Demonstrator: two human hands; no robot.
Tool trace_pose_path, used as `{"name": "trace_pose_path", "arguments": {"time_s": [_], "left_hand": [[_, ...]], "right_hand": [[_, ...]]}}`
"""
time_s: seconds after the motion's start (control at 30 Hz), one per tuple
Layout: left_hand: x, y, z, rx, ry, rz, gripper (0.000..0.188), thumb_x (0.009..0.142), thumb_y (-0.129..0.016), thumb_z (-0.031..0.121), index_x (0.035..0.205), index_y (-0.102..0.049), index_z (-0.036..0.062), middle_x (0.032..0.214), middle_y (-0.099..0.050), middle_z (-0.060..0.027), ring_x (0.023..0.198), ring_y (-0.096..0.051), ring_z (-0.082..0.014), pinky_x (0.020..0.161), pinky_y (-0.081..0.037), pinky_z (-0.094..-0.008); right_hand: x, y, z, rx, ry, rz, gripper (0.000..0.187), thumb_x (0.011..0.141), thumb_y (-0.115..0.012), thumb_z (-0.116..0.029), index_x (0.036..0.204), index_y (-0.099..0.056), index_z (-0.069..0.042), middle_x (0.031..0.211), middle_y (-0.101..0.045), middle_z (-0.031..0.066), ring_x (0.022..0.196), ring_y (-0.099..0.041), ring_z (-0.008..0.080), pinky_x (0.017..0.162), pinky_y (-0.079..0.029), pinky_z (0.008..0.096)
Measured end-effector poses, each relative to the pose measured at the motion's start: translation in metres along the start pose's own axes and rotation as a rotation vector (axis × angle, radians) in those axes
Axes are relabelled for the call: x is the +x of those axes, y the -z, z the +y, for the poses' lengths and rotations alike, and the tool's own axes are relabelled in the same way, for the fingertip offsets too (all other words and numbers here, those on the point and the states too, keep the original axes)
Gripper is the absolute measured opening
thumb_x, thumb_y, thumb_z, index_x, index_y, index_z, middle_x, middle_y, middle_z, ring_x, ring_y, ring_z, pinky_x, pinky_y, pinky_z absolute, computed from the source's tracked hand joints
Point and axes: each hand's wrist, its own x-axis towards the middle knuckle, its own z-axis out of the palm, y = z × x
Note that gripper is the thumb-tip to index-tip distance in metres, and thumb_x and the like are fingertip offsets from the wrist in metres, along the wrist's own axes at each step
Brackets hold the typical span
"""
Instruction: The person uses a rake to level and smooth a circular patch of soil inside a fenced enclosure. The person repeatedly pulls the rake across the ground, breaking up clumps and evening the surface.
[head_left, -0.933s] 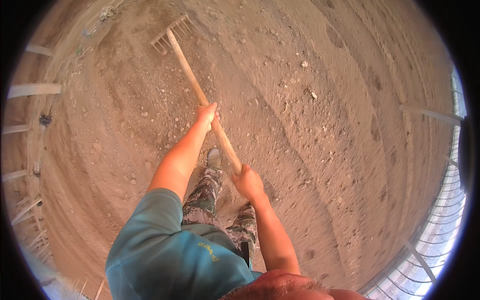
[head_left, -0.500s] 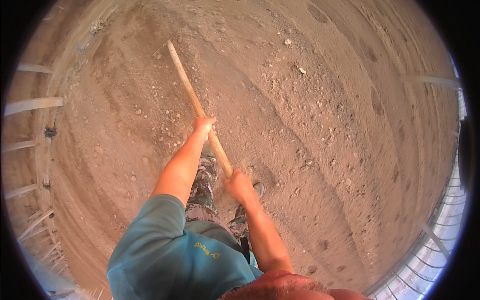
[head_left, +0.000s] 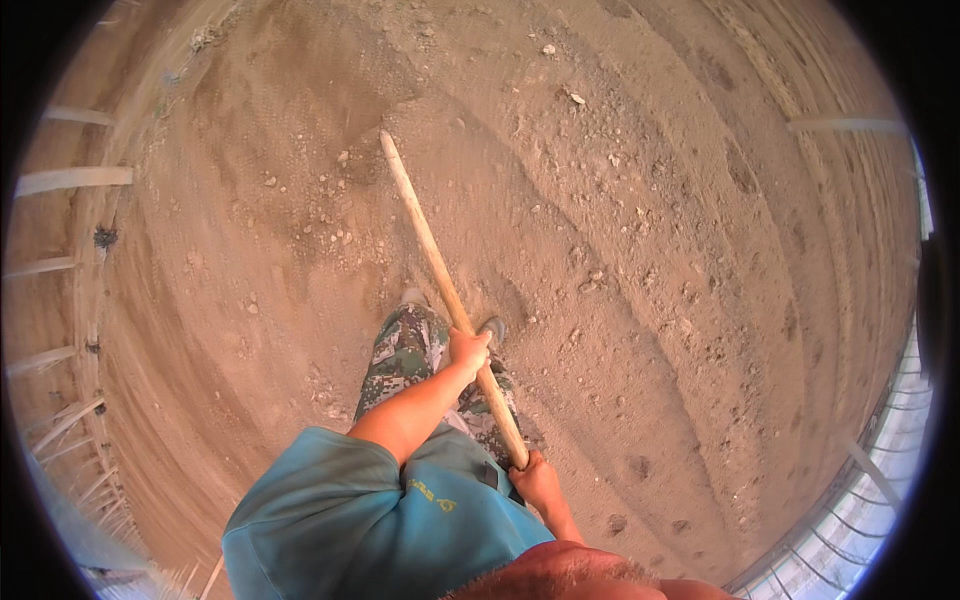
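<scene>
A long wooden handle [head_left: 425,235] slants from beside my right hip out over the ground, its far end up and to the left. My left hand [head_left: 468,350] is wrapped round it partway along, in front of my thighs. Close to the near end, my right hand [head_left: 538,480] grips the same handle at my waist. Whether a tool head is fixed at the far end, down against the brown soil [head_left: 300,130], I cannot make out.
Loose soil with small clods and stones [head_left: 600,180] spreads around me. My camouflage-trousered legs [head_left: 405,345] and a shoe [head_left: 493,327] are below the handle. Pale posts [head_left: 75,180] line the left edge; a ribbed, light-coloured wall [head_left: 890,440] curves along the right.
Both hands have drawn the handle back toward my body and to the right. Its far end has come nearer, and my right hand is now down at my hip.
</scene>
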Motion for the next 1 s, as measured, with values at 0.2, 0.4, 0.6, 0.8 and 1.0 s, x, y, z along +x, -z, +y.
{"name": "trace_pose_path", "arguments": {"time_s": [0.2,0.4,0.6,0.8,1.0], "left_hand": [[0.009,0.01,-0.012,0.036,-0.057,-0.038,0.056,0.099,-0.086,0.013,0.124,-0.037,0.0041,0.089,-0.066,-0.0109,0.059,-0.065,-0.019,0.046,-0.056,-0.0373],[0.019,0.032,-0.008,0.019,-0.087,-0.045,0.051,0.095,-0.087,0.007,0.12,-0.042,-0.0006,0.084,-0.066,-0.012,0.059,-0.067,-0.0219,0.049,-0.059,-0.0421],[0.057,0.067,0.007,-0.034,-0.072,-0.063,0.045,0.096,-0.084,0.002,0.119,-0.044,0.0004,0.082,-0.066,-0.0115,0.057,-0.066,-0.0214,0.045,-0.055,-0.0413],[0.096,0.074,-0.015,-0.033,-0.113,-0.063,0.029,0.098,-0.085,0.011,0.101,-0.057,0.004,0.071,-0.063,-0.0075,0.055,-0.063,-0.021,0.047,-0.053,-0.0407],[0.044,0.033,-0.136,0.059,-0.118,-0.019,0.028,0.1,-0.086,0.017,0.093,-0.061,0.0045,0.068,-0.063,-0.0066,0.049,-0.059,-0.0204,0.044,-0.049,-0.0411]], "right_hand": [[-0.003,-0.023,0.006,-0.05,0.027,0.069,0.035,0.089,-0.076,-0.022,0.114,-0.07,0.001,0.102,-0.078,0.034,0.099,-0.077,0.053,0.09,-0.062,0.0598],[-0.019,-0.04,-0.014,-0.096,-0.008,0.056,0.035,0.091,-0.076,-0.024,0.116,-0.069,0.0,0.103,-0.079,0.0328,0.099,-0.078,0.0519,0.091,-0.062,0.0603],[-0.041,-0.066,-0.03,-0.033,0.01,0.028,0.04,0.096,-0.075,-0.03,0.122,-0.066,0.0,0.105,-0.079,0.0334,0.1,-0.077,0.0526,0.091,-0.062,0.0607],[-0.039,-0.106,0.021,0.079,0.059,0.019,0.039,0.097,-0.075,-0.03,0.119,-0.064,0.0,0.101,-0.077,0.0357,0.098,-0.076,0.0554,0.089,-0.061,0.0617],[-0.057,-0.132,0.159,0.031,0.047,-0.033,0.039,0.095,-0.077,-0.028,0.12,-0.064,-0.001,0.102,-0.078,0.0335,0.096,-0.076,0.0562,0.088,-0.061,0.0605]]}}
